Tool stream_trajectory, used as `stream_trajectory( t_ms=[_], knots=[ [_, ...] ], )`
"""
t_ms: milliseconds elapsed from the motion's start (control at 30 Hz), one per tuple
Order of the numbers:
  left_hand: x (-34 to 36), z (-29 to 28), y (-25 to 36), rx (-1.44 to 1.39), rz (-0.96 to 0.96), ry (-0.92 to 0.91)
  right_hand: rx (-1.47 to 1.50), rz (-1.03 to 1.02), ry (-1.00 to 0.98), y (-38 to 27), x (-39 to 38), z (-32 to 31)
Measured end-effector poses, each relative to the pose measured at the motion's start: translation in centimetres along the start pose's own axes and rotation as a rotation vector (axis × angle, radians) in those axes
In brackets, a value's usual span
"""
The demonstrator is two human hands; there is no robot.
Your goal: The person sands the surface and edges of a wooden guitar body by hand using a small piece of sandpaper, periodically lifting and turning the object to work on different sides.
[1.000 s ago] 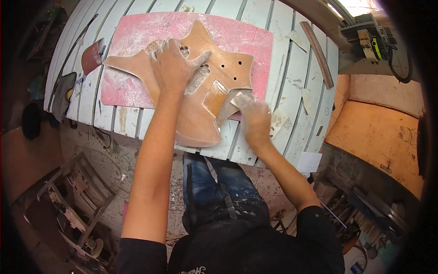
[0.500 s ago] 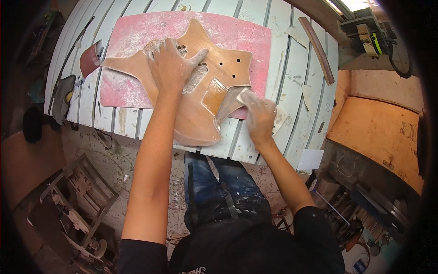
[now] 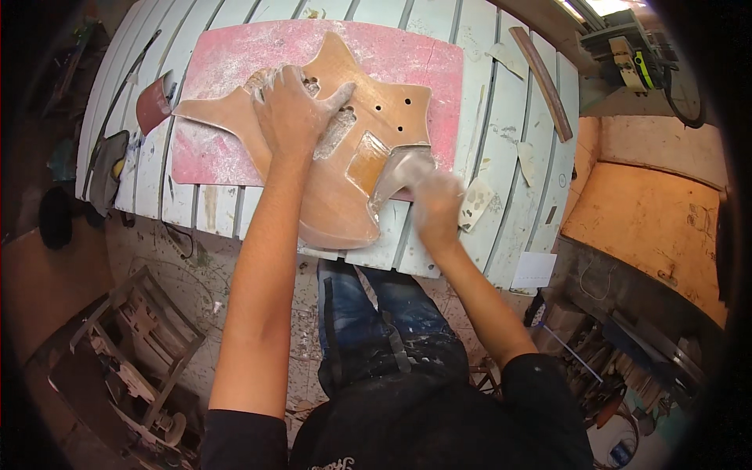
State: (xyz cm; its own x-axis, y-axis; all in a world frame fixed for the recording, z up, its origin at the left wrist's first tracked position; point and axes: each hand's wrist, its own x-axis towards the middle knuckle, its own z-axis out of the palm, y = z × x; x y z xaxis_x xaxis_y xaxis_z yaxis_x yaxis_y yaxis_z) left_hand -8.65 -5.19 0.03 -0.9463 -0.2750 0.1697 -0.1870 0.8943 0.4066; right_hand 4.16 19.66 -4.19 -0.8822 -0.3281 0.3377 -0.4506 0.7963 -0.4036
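Note:
An unpainted wooden guitar body (image 3: 333, 215), with pointed horns, routed cavities and several drilled holes, lies on a dusty pink board (image 3: 227, 59). My left hand (image 3: 294, 113) presses onto its upper middle, thumb spread over the wood and fingers bent at the edge of the body. It is coated in pale dust. My right hand (image 3: 437, 205) is smeared by motion beside the curved cutaway on the body's right side. Its fingers are closed on a pale folded piece of sandpaper (image 3: 411, 166), blurred against the cutaway edge.
White slatted table (image 3: 501, 117) under the board. A curled reddish-brown abrasive sheet (image 3: 153, 106) lies left; a long curved brown strip (image 3: 542, 82) lies right. A spotted pale scrap (image 3: 475, 204) sits near my right hand. A wooden chair frame (image 3: 149, 345) stands below left.
My right hand has shifted slightly left and down along the cutaway, with the sandpaper now blurred. The spotted scrap beside it shows more fully. My left hand and the guitar body stay put.

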Motion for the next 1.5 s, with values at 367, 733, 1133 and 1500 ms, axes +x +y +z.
stream_trajectory(
  t_ms=[367, 733, 1133, 1500],
  knots=[
    [0.1, -0.1, 0.2, 0.003, -0.012, -0.005, -0.033, 0.068, 0.040, -1.8, 0.3, 0.1],
    [0.1, -0.1, 0.1, -0.014, -0.039, -0.032, 0.071, -0.037, -0.099, -4.1, -1.8, -0.8],
    [0.1, -0.1, 0.0, 0.013, -0.018, 0.004, -0.019, 0.006, 0.085, -1.0, 0.2, -0.9],
    [-1.1, -0.6, -1.0, -0.093, 0.022, 0.146, -0.023, 0.321, 0.129, 2.0, 2.5, -2.3]
  ],
)
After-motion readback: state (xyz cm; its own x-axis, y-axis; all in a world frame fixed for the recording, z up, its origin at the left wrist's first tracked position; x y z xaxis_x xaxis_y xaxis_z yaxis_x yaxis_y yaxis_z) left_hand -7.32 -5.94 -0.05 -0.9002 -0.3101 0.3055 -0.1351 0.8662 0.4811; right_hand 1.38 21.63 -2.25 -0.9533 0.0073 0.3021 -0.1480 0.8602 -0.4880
